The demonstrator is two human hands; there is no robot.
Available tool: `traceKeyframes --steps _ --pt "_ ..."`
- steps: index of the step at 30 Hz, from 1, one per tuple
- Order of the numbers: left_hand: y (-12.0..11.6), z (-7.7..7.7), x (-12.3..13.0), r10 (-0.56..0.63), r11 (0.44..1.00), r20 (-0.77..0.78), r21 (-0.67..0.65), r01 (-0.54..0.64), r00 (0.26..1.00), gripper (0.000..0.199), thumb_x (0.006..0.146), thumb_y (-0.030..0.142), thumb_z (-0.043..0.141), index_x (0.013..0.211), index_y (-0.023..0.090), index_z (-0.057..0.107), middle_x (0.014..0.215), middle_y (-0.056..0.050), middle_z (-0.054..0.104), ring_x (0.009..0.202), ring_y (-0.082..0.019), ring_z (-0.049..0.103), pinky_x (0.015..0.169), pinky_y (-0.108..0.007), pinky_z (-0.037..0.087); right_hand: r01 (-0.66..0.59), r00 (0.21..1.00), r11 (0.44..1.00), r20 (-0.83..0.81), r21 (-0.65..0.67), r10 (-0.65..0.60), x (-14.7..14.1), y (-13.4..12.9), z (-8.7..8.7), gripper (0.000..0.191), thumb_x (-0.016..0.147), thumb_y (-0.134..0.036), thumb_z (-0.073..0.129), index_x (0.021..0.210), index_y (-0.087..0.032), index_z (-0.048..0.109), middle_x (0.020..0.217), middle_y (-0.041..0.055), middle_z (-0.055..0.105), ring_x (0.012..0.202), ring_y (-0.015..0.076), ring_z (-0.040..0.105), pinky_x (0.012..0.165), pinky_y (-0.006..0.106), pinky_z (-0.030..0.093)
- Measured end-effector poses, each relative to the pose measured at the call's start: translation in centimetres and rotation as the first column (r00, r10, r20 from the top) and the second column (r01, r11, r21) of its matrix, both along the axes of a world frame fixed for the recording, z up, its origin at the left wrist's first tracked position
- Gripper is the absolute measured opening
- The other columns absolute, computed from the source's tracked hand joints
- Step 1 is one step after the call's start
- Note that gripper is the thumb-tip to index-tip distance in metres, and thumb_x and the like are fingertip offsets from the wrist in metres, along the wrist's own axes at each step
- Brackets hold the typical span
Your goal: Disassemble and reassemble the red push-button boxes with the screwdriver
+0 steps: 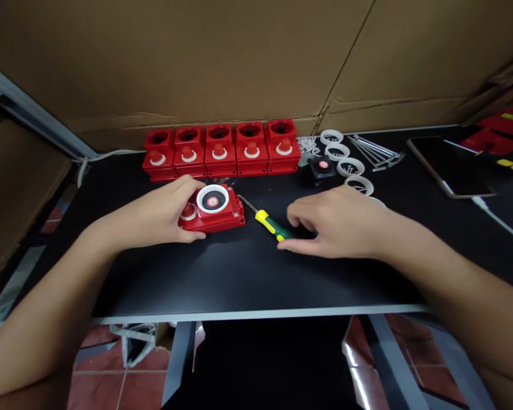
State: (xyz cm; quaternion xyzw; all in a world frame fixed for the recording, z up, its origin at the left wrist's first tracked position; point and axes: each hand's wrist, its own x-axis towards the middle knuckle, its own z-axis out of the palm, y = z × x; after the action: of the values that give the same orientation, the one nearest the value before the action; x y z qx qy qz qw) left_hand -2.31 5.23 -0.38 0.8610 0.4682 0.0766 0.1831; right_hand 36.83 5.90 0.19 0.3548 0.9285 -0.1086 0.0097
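Note:
My left hand (pixel 165 212) grips the left end of a red button box (pixel 228 215), its thumb along the near side and fingers over the far side. This box carries a white ring (pixel 214 199) around a black round insert with a red-and-white centre; a red button shows partly beside my fingers. A green-and-yellow screwdriver (pixel 268 221) lies to the right, its tip pointing at the box. Over the handle end is my right hand (pixel 337 222), thumb and curled fingers apart. The thumb overlaps the handle; whether it presses on it is unclear.
Several red button boxes (pixel 220 151) stand in a row at the back. Right of them are a black square part (pixel 322 169), white rings (pixel 337 151) with small screws, and metal rods (pixel 374 151). A phone (pixel 447 165) with a cable lies farther right. Cardboard (pixel 196 62) walls the back.

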Motion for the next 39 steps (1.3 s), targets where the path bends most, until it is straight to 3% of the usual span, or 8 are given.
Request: traceKeyframes --steps 5,9,12,16,23,27,33,39 --pt "0.0 -0.8 0.0 -0.051 0.997 0.020 0.064 0.050 0.998 0.072 0.094 0.062 0.096 0.148 0.022 0.072 0.128 -0.011 0.078 0.098 -0.030 0.079 0.091 -0.042 0.068 0.073 0.985 0.997 0.154 0.010 -0.074 -1.6 -1.1 -0.2 0.026 0.106 -0.046 0.077 0.090 -0.027 0.069 0.084 0.0069 0.081 0.062 0.0228 0.063 0.062 0.036 0.025" --pt "-0.6 -1.3 1.1 -0.076 0.994 0.035 0.081 0.073 0.996 0.067 0.102 0.065 0.092 0.150 0.021 0.075 0.135 -0.014 0.080 0.116 -0.035 0.081 0.103 -0.044 0.068 0.179 0.963 0.983 -0.211 0.031 -0.169 1.3 0.6 0.5 0.016 0.101 -0.034 0.074 0.088 -0.027 0.067 0.074 0.0018 0.071 0.061 0.0211 0.060 0.065 0.037 0.038" --pt "-1.4 -1.9 2.1 -0.111 0.990 0.086 0.100 0.102 0.990 0.076 0.107 0.064 0.091 0.165 0.021 0.069 0.145 -0.016 0.082 0.129 -0.037 0.082 0.118 -0.047 0.066 0.292 0.751 0.932 -0.655 0.216 -0.083 2.9 1.6 0.8 0.018 0.096 -0.033 0.078 0.086 -0.029 0.064 0.071 -0.0003 0.064 0.061 0.0197 0.053 0.065 0.040 0.036" --pt "-2.7 -2.5 3.2 -0.255 0.964 0.129 0.110 0.242 0.958 0.087 0.116 0.062 0.085 0.185 0.020 0.052 0.167 -0.022 0.075 0.147 -0.040 0.077 0.129 -0.050 0.064 0.390 0.478 0.880 -0.877 0.272 0.059 2.5 1.6 0.4 0.036 0.103 -0.056 0.083 0.083 -0.031 0.066 0.083 0.0041 0.069 0.071 0.0220 0.053 0.071 0.044 0.038" --pt "-3.6 -2.5 3.6 -0.373 0.925 0.150 0.144 0.353 0.916 0.077 0.124 0.052 0.072 0.191 0.026 0.048 0.162 -0.020 0.069 0.136 -0.033 0.078 0.120 -0.043 0.069 0.265 0.137 0.948 -0.966 -0.178 -0.219 -0.3 -0.8 0.5 0.044 0.101 -0.067 0.100 0.095 -0.030 0.077 0.099 0.0014 0.081 0.053 0.0163 0.062 0.040 0.043 0.032" --pt "-3.5 -2.2 3.6 -0.402 0.913 0.190 0.151 0.378 0.896 0.072 0.125 0.046 0.076 0.190 0.029 0.050 0.161 -0.019 0.073 0.138 -0.033 0.080 0.124 -0.045 0.068 0.335 0.029 0.916 -0.969 -0.220 -0.244 -1.4 -1.7 1.3 0.053 0.110 -0.079 0.087 0.097 -0.030 0.075 0.090 0.0013 0.079 0.054 0.0168 0.061 0.040 0.044 0.028" --pt "-3.3 -1.7 3.7 -0.405 0.914 0.243 0.135 0.383 0.881 0.071 0.121 0.044 0.087 0.186 0.031 0.060 0.161 -0.018 0.081 0.136 -0.034 0.085 0.125 -0.047 0.070 0.290 0.012 0.930 -0.970 -0.228 -0.241 -1.4 -1.8 1.2 0.060 0.101 -0.087 0.093 0.102 -0.030 0.078 0.086 -0.0001 0.072 0.053 0.0186 0.063 0.039 0.046 0.029" --pt "-3.4 -1.4 3.7 -0.399 0.916 0.210 0.132 0.378 0.893 0.065 0.125 0.051 0.081 0.183 0.028 0.062 0.164 -0.019 0.080 0.139 -0.034 0.085 0.128 -0.046 0.069 0.153 0.337 0.968 -0.910 -0.197 -0.239 0.7 -2.4 1.4 0.032 0.113 -0.057 0.093 0.106 -0.033 0.073 0.105 0.0024 0.086 0.060 0.0192 0.071 0.040 0.043 0.044"
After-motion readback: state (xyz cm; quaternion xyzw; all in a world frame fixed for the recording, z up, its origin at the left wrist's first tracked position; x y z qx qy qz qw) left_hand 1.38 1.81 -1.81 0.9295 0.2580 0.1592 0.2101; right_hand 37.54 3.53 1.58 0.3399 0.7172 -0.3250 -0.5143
